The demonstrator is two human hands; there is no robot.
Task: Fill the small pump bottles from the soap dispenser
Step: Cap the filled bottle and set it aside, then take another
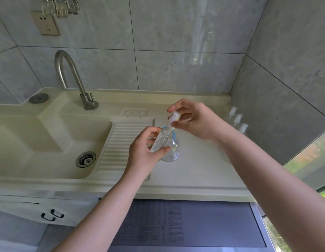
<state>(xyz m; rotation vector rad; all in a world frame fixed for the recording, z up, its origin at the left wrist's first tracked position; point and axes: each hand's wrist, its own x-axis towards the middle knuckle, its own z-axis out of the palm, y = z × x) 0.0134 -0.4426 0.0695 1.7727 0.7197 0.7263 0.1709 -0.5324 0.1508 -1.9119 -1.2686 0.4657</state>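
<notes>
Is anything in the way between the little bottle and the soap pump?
Nothing visible. The left hand holds the small bottle tilted right up under the soap dispenser's spout, and the right hand grips the pump head.

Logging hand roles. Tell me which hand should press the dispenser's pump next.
Right. The right hand already has its fingers on the pump head of the soap dispenser, while the left hand holds the small bottle tilted under the nozzle.
</notes>
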